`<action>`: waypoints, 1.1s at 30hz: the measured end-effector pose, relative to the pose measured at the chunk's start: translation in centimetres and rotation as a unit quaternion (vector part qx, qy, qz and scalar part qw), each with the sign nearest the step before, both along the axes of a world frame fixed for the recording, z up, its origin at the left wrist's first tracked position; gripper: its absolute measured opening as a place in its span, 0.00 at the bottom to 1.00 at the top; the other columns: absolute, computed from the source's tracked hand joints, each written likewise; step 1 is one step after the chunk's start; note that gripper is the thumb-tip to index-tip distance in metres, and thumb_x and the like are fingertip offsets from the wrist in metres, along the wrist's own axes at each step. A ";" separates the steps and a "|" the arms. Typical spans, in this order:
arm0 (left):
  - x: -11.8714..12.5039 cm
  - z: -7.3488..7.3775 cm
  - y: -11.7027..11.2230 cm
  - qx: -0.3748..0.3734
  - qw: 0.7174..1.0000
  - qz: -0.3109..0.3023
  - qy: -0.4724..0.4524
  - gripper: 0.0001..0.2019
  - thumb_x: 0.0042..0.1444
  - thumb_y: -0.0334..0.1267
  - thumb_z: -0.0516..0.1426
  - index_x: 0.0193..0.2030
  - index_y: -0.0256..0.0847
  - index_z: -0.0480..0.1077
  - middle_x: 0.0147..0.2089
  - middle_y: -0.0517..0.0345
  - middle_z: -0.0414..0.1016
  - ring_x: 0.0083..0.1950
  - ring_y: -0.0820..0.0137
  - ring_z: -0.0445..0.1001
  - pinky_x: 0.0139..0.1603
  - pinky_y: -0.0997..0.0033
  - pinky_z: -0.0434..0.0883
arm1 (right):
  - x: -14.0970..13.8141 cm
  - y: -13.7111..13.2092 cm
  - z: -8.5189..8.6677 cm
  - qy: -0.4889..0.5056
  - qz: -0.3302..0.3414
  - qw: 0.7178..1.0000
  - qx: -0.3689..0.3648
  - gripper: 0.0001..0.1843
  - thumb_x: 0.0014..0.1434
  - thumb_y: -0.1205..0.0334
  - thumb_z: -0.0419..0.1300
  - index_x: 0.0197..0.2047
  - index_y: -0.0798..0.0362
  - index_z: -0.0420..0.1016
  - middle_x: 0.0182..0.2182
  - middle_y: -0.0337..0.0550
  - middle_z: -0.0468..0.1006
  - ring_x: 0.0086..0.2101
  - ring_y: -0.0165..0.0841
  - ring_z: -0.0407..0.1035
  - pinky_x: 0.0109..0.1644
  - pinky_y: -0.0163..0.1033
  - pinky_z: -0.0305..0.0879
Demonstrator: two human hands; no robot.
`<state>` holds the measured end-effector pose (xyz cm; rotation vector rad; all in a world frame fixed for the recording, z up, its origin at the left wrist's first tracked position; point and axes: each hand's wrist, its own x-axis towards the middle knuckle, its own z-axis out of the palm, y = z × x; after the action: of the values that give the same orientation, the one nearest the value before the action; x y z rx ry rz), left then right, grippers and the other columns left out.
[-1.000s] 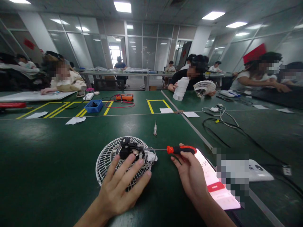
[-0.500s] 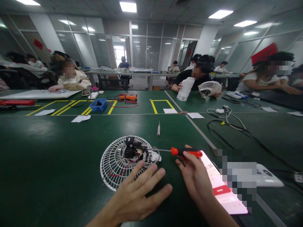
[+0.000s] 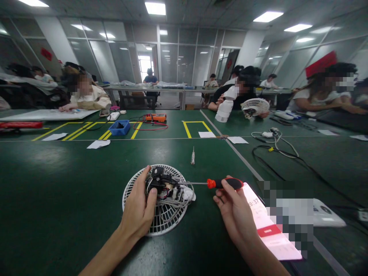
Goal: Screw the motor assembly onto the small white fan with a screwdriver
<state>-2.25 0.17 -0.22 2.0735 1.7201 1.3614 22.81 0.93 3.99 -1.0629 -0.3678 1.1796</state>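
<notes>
A round white fan grille (image 3: 163, 226) lies on the green table, with a black motor assembly (image 3: 157, 184) and loose wires on top of it. My left hand (image 3: 138, 209) grips the motor assembly from the left, thumb on its near side and fingers on its far side. My right hand (image 3: 234, 203) holds a red-and-black screwdriver (image 3: 224, 183) by the handle. Its shaft lies level, pointing left, and its tip meets the assembly, though the exact contact spot is hidden. A small clear-handled screwdriver (image 3: 193, 157) lies beyond the grille.
A lit phone (image 3: 268, 230) lies beside my right forearm, near a white device (image 3: 327, 214). Cables (image 3: 276, 161) spread over the right side. Farther off are a blue bin (image 3: 119, 128), an orange multimeter (image 3: 155, 117) and paper sheets (image 3: 98, 144). Other people sit across the table.
My left hand has moved left from above the grille's near right edge and closed around the motor assembly. The right hand and screwdriver have barely shifted.
</notes>
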 end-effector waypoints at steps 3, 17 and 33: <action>-0.1 0.0 -0.1 -0.018 0.999 -0.002 -0.038 0.28 0.71 0.45 0.45 0.75 0.44 0.52 0.72 0.47 0.65 0.70 0.58 0.69 0.69 0.47 0.70 | 0.0 0.0 0.0 0.020 -0.015 1.000 0.003 0.23 0.39 0.59 0.76 0.39 0.48 0.75 0.35 0.37 0.79 0.37 0.36 0.74 0.38 0.40 0.72; -0.6 0.1 0.3 0.004 0.993 -0.009 -0.120 0.23 0.71 0.48 0.47 0.67 0.43 0.63 0.62 0.48 0.76 0.62 0.62 0.76 0.64 0.53 0.74 | 0.2 -0.1 -0.1 0.016 -0.011 1.000 -0.001 0.30 0.41 0.59 0.78 0.47 0.47 0.74 0.28 0.33 0.78 0.30 0.32 0.72 0.33 0.37 0.72; 0.5 0.1 -0.3 -0.009 0.994 0.043 -0.099 0.33 0.60 0.54 0.61 0.69 0.46 0.61 0.58 0.49 0.78 0.56 0.59 0.80 0.58 0.52 0.78 | 0.2 0.0 -0.2 -0.030 -0.001 0.999 0.026 0.28 0.39 0.53 0.81 0.40 0.50 0.75 0.19 0.27 0.71 0.22 0.27 0.63 0.33 0.36 0.73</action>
<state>-1.76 -0.11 -0.15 1.8053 1.7467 1.5136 23.00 0.96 3.83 -1.0536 -0.4420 1.1325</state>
